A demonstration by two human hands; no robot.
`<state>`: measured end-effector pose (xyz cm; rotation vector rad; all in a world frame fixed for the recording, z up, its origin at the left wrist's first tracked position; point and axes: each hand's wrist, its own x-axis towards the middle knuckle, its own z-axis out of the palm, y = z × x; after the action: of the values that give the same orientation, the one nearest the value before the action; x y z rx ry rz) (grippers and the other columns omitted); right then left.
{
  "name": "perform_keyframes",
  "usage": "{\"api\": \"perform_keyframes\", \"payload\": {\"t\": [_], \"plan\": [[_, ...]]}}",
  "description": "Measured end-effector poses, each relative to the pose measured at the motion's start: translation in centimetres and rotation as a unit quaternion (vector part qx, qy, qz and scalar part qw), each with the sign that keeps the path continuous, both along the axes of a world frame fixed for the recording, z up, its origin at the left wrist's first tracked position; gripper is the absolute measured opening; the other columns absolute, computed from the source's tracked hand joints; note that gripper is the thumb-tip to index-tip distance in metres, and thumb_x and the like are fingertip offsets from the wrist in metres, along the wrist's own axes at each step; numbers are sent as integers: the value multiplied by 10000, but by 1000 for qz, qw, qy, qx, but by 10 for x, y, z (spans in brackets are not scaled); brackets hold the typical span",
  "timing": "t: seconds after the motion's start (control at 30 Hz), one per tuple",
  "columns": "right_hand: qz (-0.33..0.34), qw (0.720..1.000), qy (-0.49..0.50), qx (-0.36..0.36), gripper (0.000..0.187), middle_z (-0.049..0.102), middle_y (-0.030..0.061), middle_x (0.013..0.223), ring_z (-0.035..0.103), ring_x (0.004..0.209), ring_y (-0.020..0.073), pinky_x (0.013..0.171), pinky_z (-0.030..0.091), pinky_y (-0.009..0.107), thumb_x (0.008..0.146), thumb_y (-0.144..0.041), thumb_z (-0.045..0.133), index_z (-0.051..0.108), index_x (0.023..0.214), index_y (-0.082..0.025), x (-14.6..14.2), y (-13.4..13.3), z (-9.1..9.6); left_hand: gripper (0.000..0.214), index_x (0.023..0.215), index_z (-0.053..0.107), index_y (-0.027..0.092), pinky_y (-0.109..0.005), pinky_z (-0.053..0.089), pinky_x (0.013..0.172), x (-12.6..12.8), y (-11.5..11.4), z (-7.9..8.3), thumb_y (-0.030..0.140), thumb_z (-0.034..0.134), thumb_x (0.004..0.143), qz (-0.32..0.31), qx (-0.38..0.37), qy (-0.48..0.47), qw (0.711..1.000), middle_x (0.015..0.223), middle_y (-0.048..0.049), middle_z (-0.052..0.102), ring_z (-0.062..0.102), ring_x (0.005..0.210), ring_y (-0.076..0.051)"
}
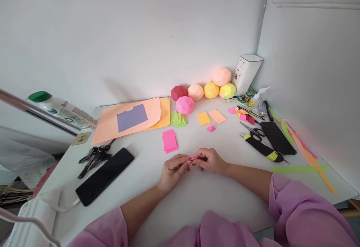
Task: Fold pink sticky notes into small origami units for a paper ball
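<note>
Over the smooth table (pixel 197 194), left hand (pixel 172 169) and right hand (pixel 212 160) pinch thin pink paper (pixel 192 159).

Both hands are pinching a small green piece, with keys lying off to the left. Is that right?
Not quite: in the head view, the small piece pinched between left hand and right hand is pink, not green. The keys do lie off to the left.

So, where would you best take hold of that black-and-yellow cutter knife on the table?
Probably by the black middle of the cutter knife, from above and the near side. It lies flat, a long, slim handle that fingers could span; the scissors and the black phone beside it crowd its far side. Its metal tip points far left, so keep fingers off that end.
</note>
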<state>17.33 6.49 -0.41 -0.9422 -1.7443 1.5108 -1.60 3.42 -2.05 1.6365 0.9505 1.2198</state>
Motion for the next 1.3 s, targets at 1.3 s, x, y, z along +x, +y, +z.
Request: {"api": "perform_keyframes", "payload": {"t": [1.3], "plan": [[-4,998,32,-46,296,534,-18,653,485,501,87,476,408,230,780,-444,622,566,721,-159,2,7,-4,223,896,725,190,-295,527,683,1,2,10,299,534,863,-15,-45,52,997,843,-77,698,628,766,-172]]}}
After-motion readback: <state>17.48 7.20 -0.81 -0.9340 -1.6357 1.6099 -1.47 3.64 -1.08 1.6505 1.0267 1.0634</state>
